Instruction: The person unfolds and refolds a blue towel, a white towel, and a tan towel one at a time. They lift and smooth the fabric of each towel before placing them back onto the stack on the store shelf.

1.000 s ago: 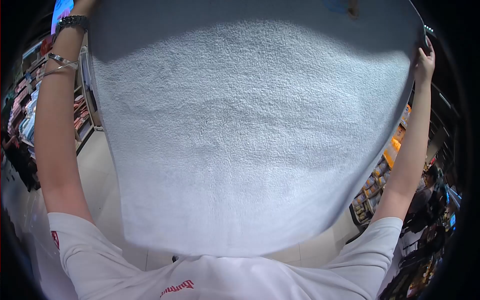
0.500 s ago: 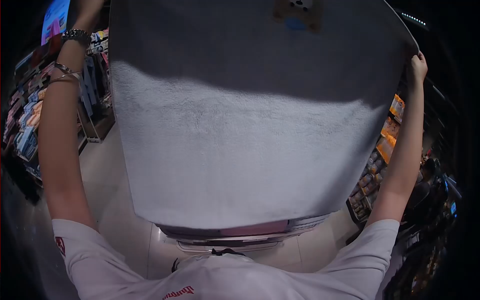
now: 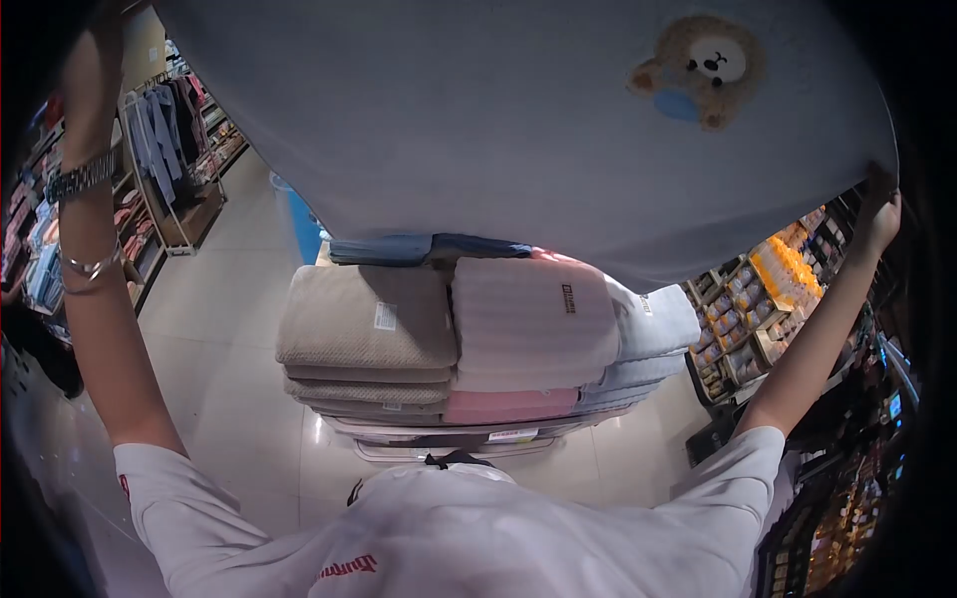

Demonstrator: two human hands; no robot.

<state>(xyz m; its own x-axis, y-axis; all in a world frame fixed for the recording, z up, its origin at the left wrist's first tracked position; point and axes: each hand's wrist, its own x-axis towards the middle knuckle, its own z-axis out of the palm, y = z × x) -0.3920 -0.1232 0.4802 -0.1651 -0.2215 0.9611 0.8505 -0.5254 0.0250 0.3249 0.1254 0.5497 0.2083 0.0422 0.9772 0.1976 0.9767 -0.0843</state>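
Observation:
A large pale grey towel (image 3: 449,130) is spread in the air before me, with a brown bear's face (image 3: 713,70) on its upper right. At the right edge of the towel, my right hand (image 3: 881,211) is closed on it, fingers pinching the cloth. My left hand (image 3: 95,60) is raised at the top left, dark and partly cut off by the view. The towel's left edge runs up toward it, though the fingertips are hidden. Below the towel lie folded stacks: beige towels (image 3: 364,319), pale pink towels (image 3: 533,329) and light blue-grey towels (image 3: 658,324).
The stacks rest on a low display stand (image 3: 459,439) close to my body. Clothes hang on a rack (image 3: 164,149) at the left, near a blue bin (image 3: 297,219). Shelves of packaged goods (image 3: 743,319) stand at the right. Tiled floor (image 3: 224,329) lies between.
The towel has risen and swung away, uncovering the folded stacks below. Its bear face has come further into view on the right. Both hands have spread wider apart; the right is lower.

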